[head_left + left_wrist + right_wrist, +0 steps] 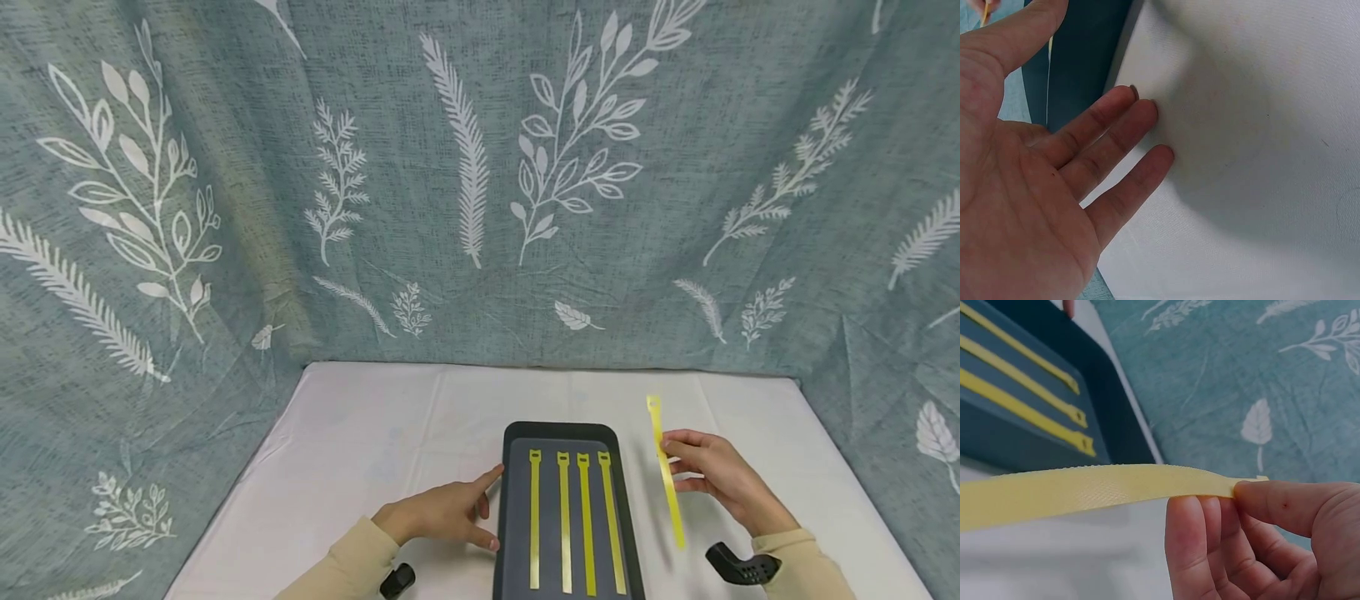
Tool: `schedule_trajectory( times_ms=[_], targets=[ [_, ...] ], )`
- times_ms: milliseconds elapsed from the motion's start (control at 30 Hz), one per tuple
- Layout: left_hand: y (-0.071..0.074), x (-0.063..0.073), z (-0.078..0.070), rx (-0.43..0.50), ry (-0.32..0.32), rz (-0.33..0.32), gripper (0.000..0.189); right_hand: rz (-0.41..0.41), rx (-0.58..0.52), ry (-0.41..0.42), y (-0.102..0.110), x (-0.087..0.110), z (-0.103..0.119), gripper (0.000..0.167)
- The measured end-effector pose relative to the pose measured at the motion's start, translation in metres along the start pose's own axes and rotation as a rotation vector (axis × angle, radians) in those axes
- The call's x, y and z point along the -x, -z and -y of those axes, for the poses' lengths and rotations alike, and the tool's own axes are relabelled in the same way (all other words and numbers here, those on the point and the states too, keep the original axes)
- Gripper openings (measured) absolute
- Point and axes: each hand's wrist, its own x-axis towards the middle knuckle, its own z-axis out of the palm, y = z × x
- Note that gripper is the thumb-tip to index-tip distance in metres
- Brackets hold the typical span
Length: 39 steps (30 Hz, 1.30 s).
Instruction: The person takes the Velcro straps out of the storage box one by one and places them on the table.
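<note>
My right hand pinches a yellow hook-and-loop cable tie between thumb and fingers, beside the right edge of a dark tray. In the right wrist view the tie stretches left from the grip, near its slotted head. Several more yellow cable ties lie lengthwise in the tray, roughly side by side, slotted heads toward the far end. At the tray's left side is my left hand, index finger and thumb extended at the wall. The left wrist view shows its other fingers loosely extended over the tabletop.
A white cloth covers the table. Behind it and at both sides hangs a blue-green curtain with white leaf prints. Black devices are on both wrists.
</note>
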Motion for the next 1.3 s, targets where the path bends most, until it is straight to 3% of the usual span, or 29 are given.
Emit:
schedule_trajectory(
  times_ms=[500,867,1300],
  targets=[
    [-0.001,0.002,0.000,0.012,-0.009,0.009,0.104,-0.072,0.028,-0.054,-0.010,-0.018,-0.030,0.043],
    [-0.002,0.002,0.001,-0.014,-0.008,-0.012,0.105,-0.109,0.075,-0.066,-0.015,-0.023,-0.033,0.039],
    [-0.003,0.002,0.001,-0.005,-0.009,-0.007,0.105,-0.172,0.222,-0.049,-0.015,-0.028,-0.040,0.025]
  ],
)
